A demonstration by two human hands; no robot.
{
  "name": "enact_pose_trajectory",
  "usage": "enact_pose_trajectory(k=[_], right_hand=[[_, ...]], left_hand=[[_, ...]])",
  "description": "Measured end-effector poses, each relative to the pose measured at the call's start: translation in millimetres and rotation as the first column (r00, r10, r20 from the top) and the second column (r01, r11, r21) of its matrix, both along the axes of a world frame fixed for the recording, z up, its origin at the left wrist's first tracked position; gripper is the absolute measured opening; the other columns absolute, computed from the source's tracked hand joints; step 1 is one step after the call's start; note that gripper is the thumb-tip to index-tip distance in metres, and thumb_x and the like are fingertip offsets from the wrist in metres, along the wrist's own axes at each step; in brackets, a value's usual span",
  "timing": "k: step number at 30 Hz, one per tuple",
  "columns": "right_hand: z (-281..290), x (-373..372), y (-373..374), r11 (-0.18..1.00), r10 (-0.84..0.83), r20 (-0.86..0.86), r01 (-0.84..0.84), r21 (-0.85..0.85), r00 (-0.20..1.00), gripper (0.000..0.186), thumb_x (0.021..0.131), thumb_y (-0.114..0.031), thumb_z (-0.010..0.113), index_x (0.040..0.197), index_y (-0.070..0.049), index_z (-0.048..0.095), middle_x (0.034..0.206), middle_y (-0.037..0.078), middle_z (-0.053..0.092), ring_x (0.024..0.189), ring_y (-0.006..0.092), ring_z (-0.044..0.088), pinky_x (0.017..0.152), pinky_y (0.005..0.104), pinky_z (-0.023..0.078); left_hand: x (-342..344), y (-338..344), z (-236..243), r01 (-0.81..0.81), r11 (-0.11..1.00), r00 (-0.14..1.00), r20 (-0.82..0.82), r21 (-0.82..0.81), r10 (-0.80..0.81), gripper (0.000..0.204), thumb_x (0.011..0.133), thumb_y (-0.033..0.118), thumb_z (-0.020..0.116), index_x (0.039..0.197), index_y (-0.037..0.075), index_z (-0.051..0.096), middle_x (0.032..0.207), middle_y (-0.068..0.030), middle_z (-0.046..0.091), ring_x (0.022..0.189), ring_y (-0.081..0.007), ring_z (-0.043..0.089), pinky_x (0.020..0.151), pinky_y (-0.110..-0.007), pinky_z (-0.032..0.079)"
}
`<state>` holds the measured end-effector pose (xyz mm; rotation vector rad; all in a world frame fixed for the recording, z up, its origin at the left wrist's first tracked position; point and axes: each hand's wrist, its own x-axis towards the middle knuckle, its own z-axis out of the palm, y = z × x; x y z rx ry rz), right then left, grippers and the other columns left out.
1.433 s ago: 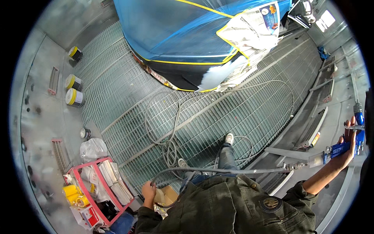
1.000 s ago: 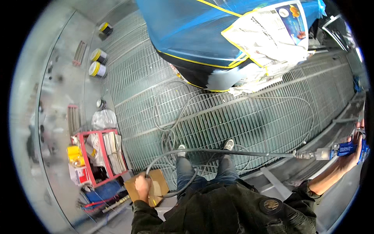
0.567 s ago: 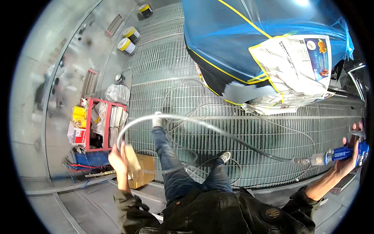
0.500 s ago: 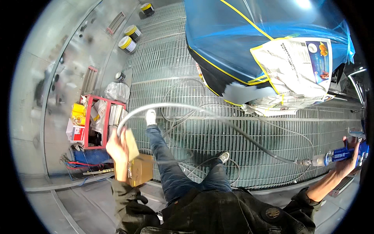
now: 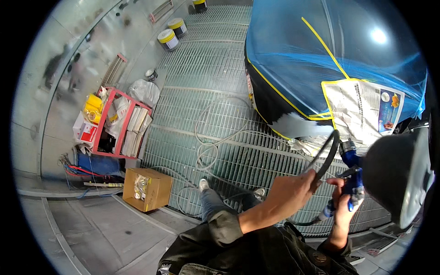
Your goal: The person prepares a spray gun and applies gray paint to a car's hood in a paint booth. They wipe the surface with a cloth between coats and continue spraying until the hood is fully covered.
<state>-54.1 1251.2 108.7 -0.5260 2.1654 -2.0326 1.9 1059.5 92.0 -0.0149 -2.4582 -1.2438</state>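
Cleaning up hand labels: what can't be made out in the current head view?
All in the head view:
Left hand: fingertips on the hose, hidden behind its knuckles.
Right hand: exact finger placement on the spray gun, overlapped by the gun.
Dark cup: contents, hidden by its walls.
Sheeted car: far end, cut off by the picture's top edge.
Farthest can: top, cut off by the same edge.
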Motion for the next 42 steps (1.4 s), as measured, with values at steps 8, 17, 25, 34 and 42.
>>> enact_pose_trajectory(k=[8,17,25,34,42], right_hand=[[2.8,45.8,-118.5,0.963,-0.217,-0.044,0.222,0.156,0.975,0.045,0.075,-0.003,0.075,0.114,0.002,0.054,0.086,0.003,0.059,0.074,0.0111,0.056,0.070,0.0260,0.048],[10.6,92.3,-205.5,0.927,-0.368,-0.094,0.373,0.043,0.925,0.036,0.083,-0.007,0.075,0.114,-0.003,0.057,0.079,-0.001,0.056,0.062,0.0074,0.051,0.057,0.0208,0.043],[86.8,78.8,-194.8,0.853,-0.522,-0.237,0.497,-0.159,0.820,0.015,0.088,-0.014,0.070,0.080,-0.006,0.060,0.071,-0.002,0.053,0.061,0.0062,0.045,0.057,0.0220,0.035],[207.8,75.3,24.6,0.467,-0.692,-0.687,0.863,-0.192,0.222,0.019,0.089,-0.020,0.071,0.097,-0.003,0.069,0.089,0.002,0.063,0.079,0.0102,0.057,0.071,0.0253,0.044],[172.6,63.2,147.1,0.299,-0.397,-0.918,0.949,-0.099,0.030,0.043,0.091,-0.009,0.068,0.131,0.000,0.053,0.113,0.009,0.063,0.097,0.0145,0.060,0.089,0.0290,0.047]], left_hand=[[76.7,-47.5,-31.2,0.225,0.966,0.973,-0.080,0.131,-0.216,0.038,0.088,0.032,0.068,0.105,0.002,0.053,0.071,-0.0095,0.062,0.056,-0.0263,0.064,0.047,-0.036,0.053],[173.6,-183.9,-104.1,0.505,0.697,0.704,0.223,0.509,-0.674,0.031,0.083,0.032,0.072,0.100,0.007,0.068,0.094,-0.0136,0.071,0.080,-0.0313,0.069,0.070,-0.040,0.052],[326.9,-344.9,-279.0,-0.306,0.951,0.641,0.749,0.049,0.168,0.021,0.082,0.030,0.066,0.088,0.010,0.071,0.084,-0.0123,0.064,0.086,-0.0363,0.062,0.072,-0.046,0.048],[486.7,-654.6,-313.8,-0.684,-0.156,0.492,0.608,0.713,0.623,0.034,0.091,0.035,0.057,0.107,0.006,0.065,0.102,-0.0143,0.067,0.072,-0.0279,0.069,0.061,-0.042,0.058],[510.6,-812.5,-118.3,-0.889,0.276,0.287,-0.023,0.366,0.958,0.048,0.094,0.043,0.059,0.103,-0.003,0.065,0.086,-0.0116,0.068,0.072,-0.0229,0.063,0.065,-0.038,0.053]])
